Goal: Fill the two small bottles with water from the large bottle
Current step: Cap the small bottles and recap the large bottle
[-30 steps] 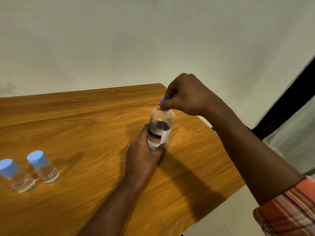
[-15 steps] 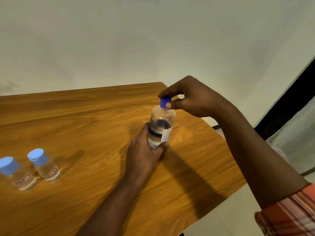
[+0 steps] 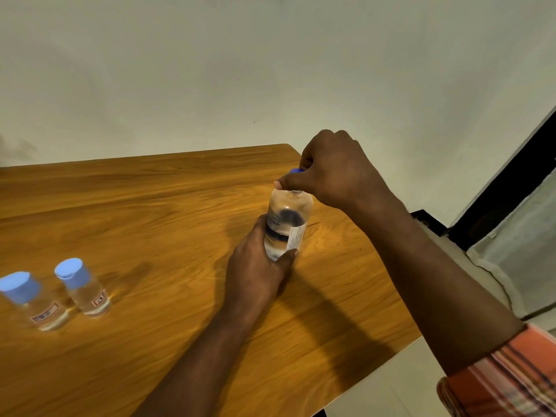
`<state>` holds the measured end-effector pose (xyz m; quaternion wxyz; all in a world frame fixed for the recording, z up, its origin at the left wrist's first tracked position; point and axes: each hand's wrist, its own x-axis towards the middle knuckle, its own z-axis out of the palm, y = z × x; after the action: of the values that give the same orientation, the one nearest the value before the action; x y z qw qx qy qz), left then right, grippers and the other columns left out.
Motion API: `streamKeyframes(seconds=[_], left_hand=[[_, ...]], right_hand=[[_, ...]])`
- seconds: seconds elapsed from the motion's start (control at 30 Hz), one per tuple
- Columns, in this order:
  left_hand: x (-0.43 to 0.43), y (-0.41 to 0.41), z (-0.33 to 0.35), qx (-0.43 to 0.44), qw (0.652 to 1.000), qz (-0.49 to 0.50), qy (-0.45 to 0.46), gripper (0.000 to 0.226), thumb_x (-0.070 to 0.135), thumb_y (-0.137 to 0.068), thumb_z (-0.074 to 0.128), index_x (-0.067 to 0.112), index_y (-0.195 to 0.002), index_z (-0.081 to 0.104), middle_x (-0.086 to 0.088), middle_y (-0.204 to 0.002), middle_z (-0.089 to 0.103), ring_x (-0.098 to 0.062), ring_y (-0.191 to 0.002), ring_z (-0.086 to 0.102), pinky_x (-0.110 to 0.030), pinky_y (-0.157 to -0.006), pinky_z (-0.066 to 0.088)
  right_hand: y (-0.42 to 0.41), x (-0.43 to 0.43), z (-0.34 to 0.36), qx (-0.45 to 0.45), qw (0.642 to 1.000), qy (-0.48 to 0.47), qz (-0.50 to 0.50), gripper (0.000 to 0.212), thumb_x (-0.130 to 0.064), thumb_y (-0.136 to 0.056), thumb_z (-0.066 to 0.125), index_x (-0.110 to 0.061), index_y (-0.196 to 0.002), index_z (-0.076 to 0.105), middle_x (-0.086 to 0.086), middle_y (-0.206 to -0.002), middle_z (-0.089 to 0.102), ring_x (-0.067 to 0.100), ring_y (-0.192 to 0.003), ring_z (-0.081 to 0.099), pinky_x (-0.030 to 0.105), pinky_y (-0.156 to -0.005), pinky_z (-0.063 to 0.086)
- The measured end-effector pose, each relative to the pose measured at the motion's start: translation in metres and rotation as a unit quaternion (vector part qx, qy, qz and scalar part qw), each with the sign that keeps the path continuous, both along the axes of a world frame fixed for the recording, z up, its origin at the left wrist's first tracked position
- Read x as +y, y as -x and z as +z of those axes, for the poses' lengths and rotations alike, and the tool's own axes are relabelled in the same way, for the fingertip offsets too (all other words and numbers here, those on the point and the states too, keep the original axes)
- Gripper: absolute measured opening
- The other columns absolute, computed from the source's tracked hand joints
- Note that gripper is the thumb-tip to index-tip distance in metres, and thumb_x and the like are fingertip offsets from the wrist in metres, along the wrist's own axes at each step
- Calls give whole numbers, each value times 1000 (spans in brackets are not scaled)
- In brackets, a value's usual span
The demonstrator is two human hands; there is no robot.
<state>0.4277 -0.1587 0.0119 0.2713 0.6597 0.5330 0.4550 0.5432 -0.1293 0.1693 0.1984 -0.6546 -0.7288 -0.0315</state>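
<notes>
- The left hand (image 3: 258,272) wraps the lower body of the large bottle (image 3: 285,224), which stands upright on the wooden table (image 3: 150,206), right of centre.
- The right hand (image 3: 334,170) pinches the blue cap (image 3: 296,170) at the bottle's top.
- The left small bottle (image 3: 36,305) and the right small bottle (image 3: 87,291), both capped, stand side by side, near left.

The large bottle (image 3: 285,224) stood on the table (image 3: 150,206) toward its far right corner, with the left hand (image 3: 258,272) wrapped round its lower part from the near side and the right hand (image 3: 334,170) above it, pinching the cap (image 3: 296,170) over its neck (on or just off, it could not be told). Well left of the large bottle and nearer the viewer stood a small bottle (image 3: 82,285) and, just beside it on the side away from the large bottle, a second small bottle (image 3: 33,299).
</notes>
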Motion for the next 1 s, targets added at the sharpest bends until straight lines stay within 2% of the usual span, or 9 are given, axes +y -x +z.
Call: streamKeyframes(seconds=[0.23, 0.3, 0.33, 0.4, 0.47, 0.53, 0.63, 0.83, 1.0], left_hand=[[0, -1, -1, 8, 1000, 0, 9, 78, 41, -74, 76, 30, -140, 36, 8, -128, 61, -13, -115, 58, -37, -90, 53], [0, -1, 1, 24, 999, 4, 22, 87, 42, -74, 76, 26, -146, 30, 5, -135, 56, -16, -122, 54, -38, -96, 50], [-2, 1, 2, 28, 999, 9, 32, 91, 41, -74, 77, 23, -148, 26, 3, -139, 53, -17, -126, 51, -36, -99, 47], [-7, 5, 6, 27, 998, 21, 45, 95, 39, -75, 77, 19, -149, 22, 0, -144, 47, -17, -131, 45, -30, -102, 40], [-17, 12, 9, 36, 998, 38, 39, 86, 33, -79, 74, 18, -148, 26, -1, -145, 46, -17, -131, 45, -28, -102, 38], [-31, 26, 9, 44, 996, 69, 23, 68, 26, -84, 69, 19, -144, 37, -1, -141, 51, -17, -127, 50, -29, -103, 41], [-58, 54, 6, 8, 992, 127, 4, 42, 25, -86, 65, 22, -128, 59, 4, -123, 65, -12, -113, 61, -35, -94, 51], [-105, 117, -1, -28, 971, 237, -9, 24, 13, -82, 69, 16, -106, 72, 2, -101, 73, -15, -91, 69, -39, -81, 56], [-118, 154, 0, -28, 948, 316, -7, 28, 8, -80, 71, 13, -108, 71, -3, -102, 73, -17, -90, 69, -40, -83, 56]], right_hand=[[5, -7, -2, -44, 996, 30, -65, 67, -82, -65, 58, -15, -65, 49, -1, -59, 46, 16, -62, 50, 30, -62, 38], [4, -19, -6, -27, 996, 14, -84, 76, -88, -67, 43, -13, -67, 56, 2, -65, 58, 19, -66, 55, 33, -68, 43], [4, -26, -9, 4, 996, -6, -91, 83, -88, -69, 36, -11, -79, 66, 5, -79, 67, 21, -75, 61, 35, -75, 48], [5, -44, -18, 91, 989, -49, -104, 85, -83, -77, 34, -13, -115, 67, 7, -109, 70, 22, -99, 65, 40, -89, 50], [10, -61, -31, 176, 973, -112, -104, 67, -68, -85, 46, -18, -127, 60, 2, -112, 69, 16, -99, 62, 31, -85, 49], [20, -80, -50, 259, 950, -164, -60, 43, -50, -89, 57, -21, -120, 64, -5, -99, 67, 6, -87, 59, 18, -74, 44], [48, -102, -81, 362, 920, -152, 18, 15, -29, -89, 63, -30, -104, 64, -16, -91, 64, 1, -84, 61, 9, -67, 44], [123, -101, -127, 482, 868, 19, 115, 10, -14, -87, 69, -23, -92, 72, -12, -83, 71, 0, -79, 65, 11, -66, 47], [173, -86, -146, 466, 868, 100, 138, 21, -9, -82, 70, -20, -101, 71, -11, -83, 69, 1, -74, 63, 17, -70, 50]])
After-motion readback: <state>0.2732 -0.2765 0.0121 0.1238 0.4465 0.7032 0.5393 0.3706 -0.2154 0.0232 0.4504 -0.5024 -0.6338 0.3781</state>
